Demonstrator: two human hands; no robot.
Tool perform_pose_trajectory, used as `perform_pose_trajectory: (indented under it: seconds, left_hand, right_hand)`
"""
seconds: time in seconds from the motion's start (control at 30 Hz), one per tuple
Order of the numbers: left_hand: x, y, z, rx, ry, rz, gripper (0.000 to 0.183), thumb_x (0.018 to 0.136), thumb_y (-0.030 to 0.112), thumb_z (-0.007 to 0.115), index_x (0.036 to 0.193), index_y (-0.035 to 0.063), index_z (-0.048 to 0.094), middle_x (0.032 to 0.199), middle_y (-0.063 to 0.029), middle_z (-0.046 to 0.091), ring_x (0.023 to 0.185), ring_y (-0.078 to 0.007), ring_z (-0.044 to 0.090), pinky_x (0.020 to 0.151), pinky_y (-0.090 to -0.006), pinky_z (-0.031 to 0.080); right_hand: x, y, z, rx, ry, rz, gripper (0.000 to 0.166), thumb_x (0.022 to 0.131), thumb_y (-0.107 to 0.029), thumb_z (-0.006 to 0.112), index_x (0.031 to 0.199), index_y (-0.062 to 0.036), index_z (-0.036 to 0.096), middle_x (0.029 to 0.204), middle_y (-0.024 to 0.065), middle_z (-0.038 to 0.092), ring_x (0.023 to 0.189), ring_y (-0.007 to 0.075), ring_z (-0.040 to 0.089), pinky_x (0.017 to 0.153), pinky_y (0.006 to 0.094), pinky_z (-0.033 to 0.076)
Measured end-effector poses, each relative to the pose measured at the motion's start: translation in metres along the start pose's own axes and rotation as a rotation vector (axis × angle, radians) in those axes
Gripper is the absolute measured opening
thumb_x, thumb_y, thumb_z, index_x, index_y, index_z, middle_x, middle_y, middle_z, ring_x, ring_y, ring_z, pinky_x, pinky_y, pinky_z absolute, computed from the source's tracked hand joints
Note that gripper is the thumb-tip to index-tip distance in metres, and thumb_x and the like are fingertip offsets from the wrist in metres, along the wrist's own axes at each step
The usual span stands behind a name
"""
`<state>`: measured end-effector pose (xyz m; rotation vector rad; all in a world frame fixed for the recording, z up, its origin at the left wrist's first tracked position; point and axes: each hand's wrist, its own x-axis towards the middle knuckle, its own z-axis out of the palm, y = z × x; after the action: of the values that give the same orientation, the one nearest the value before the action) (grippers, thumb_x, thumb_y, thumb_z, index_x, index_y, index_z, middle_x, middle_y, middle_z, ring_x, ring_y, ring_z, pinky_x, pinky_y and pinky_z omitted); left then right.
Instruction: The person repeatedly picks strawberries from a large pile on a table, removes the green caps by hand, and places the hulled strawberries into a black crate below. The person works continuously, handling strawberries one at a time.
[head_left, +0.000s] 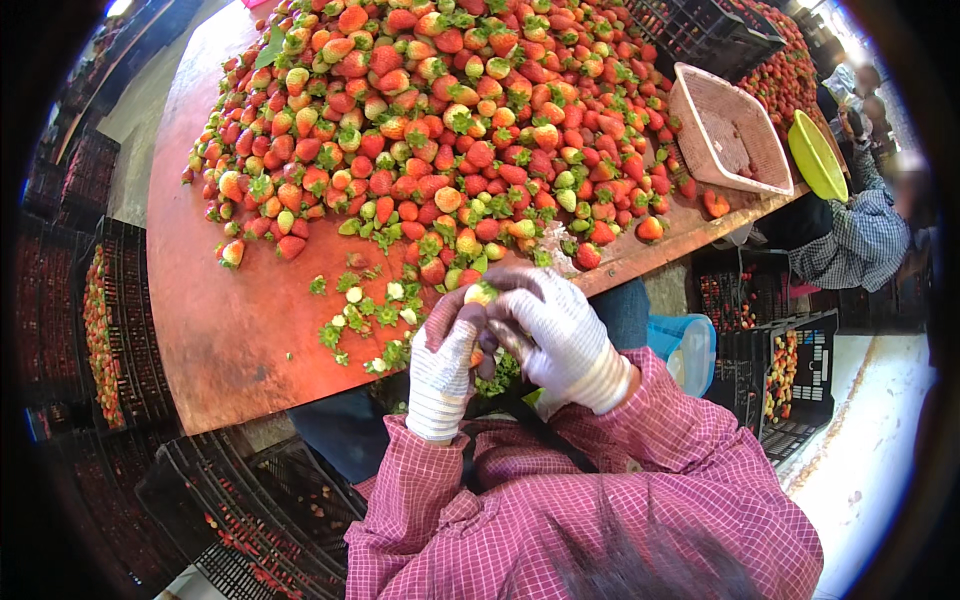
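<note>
Both my hands wear white knit gloves with darkly stained fingers, and they meet just off the table's front edge. My left hand (442, 364) pinches a pale, partly ripe strawberry (478, 294) between thumb and fingers. The fingertips of my right hand (562, 330) are on the same berry, at its green leafy cap. A bit of orange-red fruit (476, 357) shows below my left thumb, mostly hidden by the fingers. Past my hands, a large heap of strawberries (420, 135) covers the table. Cut green strawberry caps (367, 311) lie scattered left of my hands.
The red tabletop (217, 330) has a worn front edge. A pink plastic basket (739, 139) and a yellow-green basin (817, 156) stand at right. A blue plastic container (684, 352) is beside my leg. Black crates (240, 517) stand on both sides. Another person (862, 232) sits at right.
</note>
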<state>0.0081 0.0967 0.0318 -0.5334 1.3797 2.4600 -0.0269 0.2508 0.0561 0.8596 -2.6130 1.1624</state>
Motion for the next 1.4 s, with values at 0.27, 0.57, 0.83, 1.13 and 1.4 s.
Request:
perform_pose_trajectory:
  seconds: [0.27,0.57,0.83,1.13,1.4]
  left_hand:
    - [-0.021,-0.009,0.0,0.483,-0.017,0.304,0.035,0.093,0.021,0.061,0.121,0.0007,0.062,0.08,-0.0014,0.061,0.057,-0.004,0.046,0.053,-0.0191,0.038]
    - [-0.039,-0.017,-0.034,-0.214,-0.331,0.087,0.055,0.091,0.047,0.063,0.12,0.0016,0.051,0.1,-0.0082,0.05,0.078,-0.0112,0.046,0.051,-0.0207,0.039]
    - [-0.027,-0.021,-0.037,0.16,0.089,0.113,0.056,0.085,0.009,0.063,0.139,0.0043,0.045,0.093,-0.0062,0.06,0.065,-0.0125,0.056,0.057,-0.024,0.046]
    - [-0.042,-0.012,-0.035,0.722,-0.019,0.589,0.046,0.073,-0.003,0.067,0.118,0.0051,0.062,0.105,-0.0116,0.064,0.095,-0.023,0.063,0.082,-0.0302,0.05]
    - [-0.059,-0.021,-0.031,0.457,-0.093,0.452,0.039,0.077,0.001,0.069,0.115,-0.0026,0.059,0.099,-0.0045,0.063,0.09,-0.0118,0.059,0.083,-0.0259,0.048]
  right_hand:
    - [-0.02,-0.019,-0.027,0.002,-0.005,0.024,0.015,0.084,-0.007,0.067,0.095,-0.0026,0.06,0.088,0.0158,0.064,0.084,0.0383,0.063,0.071,0.0389,0.052]
    - [-0.041,-0.006,-0.017,0.182,-0.378,0.262,0.023,0.088,-0.014,0.064,0.109,-0.0049,0.059,0.113,0.0148,0.06,0.1,0.0357,0.061,0.085,0.0428,0.051]
    - [0.015,0.004,0.041,-0.205,-0.043,0.213,0.018,0.083,-0.014,0.067,0.096,-0.0045,0.06,0.096,0.0151,0.06,0.089,0.0343,0.059,0.079,0.0414,0.049]
    - [-0.027,-0.045,-0.009,0.323,-0.094,0.234,0.015,0.09,-0.01,0.065,0.101,-0.0005,0.062,0.092,0.0152,0.067,0.081,0.0289,0.068,0.074,0.0341,0.053]
    - [-0.033,-0.057,-0.01,0.174,-0.07,-0.031,0.017,0.08,-0.006,0.068,0.094,-0.0024,0.06,0.094,0.0146,0.065,0.085,0.0352,0.064,0.072,0.0399,0.052]
